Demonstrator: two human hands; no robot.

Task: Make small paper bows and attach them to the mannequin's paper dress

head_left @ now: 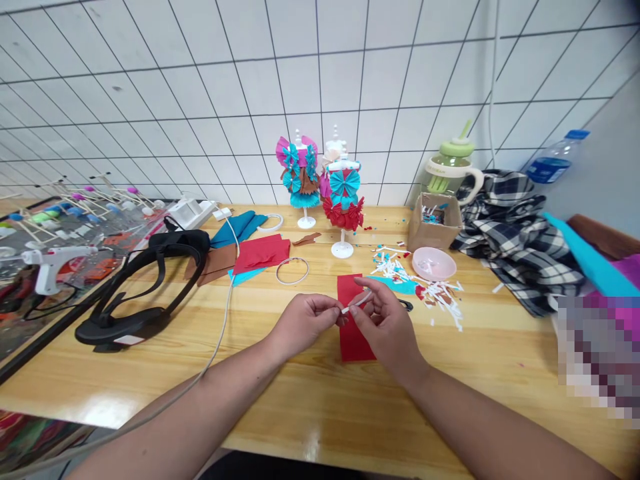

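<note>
Between my two hands is a small white strip (358, 304), possibly tape or paper. My left hand (311, 322) pinches its left end between thumb and fingertips. The thumb and fingers of my right hand (389, 325) close on the other end. Under both hands a red crepe paper sheet (356, 343) lies flat on the wooden table (280, 413). Partly hidden behind my right hand is a dark-handled tool (406, 305), its kind unclear. A blue paper piece (395, 285) lies just beyond that hand.
Two mini dress stands (345, 200) (301, 177) wear ruffled paper. White scraps (443, 300) lie near a pink bowl (434, 264) and cardboard box (435, 223). Folded red paper (263, 255), a ring (293, 271), a black headset strap (145, 293) and a glue gun (53, 263) are leftward. A cable (227, 313) crosses my left arm.
</note>
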